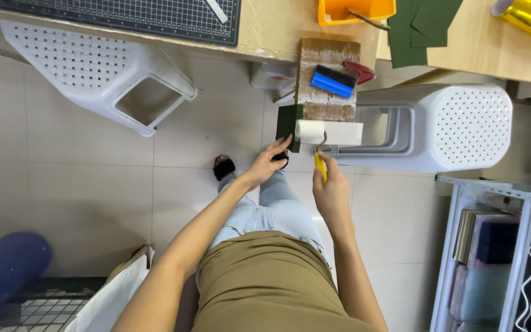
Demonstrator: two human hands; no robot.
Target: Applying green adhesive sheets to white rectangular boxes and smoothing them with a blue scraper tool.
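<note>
My right hand (pixel 332 192) grips the yellow handle of a small paint roller (pixel 310 131), whose white sleeve lies across a dark green piece (pixel 289 123) and a white block (pixel 344 133). My left hand (pixel 269 162) touches the lower edge of the green piece with its fingertips. Both pieces sit at the near end of a brown cardboard board (pixel 327 98) that reaches from the table edge onto a white plastic stool (pixel 437 126). A blue squeegee (pixel 333 81) and a red tool (pixel 360 71) lie on the board.
A second white stool (pixel 93 74) stands at the left under the table edge. On the table are a cutting mat (pixel 124 17), an orange tub (pixel 354 11), green sheets (pixel 422 27) and a gold roll (pixel 530 18). A metal shelf (pixel 499 258) stands right, a blue roll (pixel 4 270) left.
</note>
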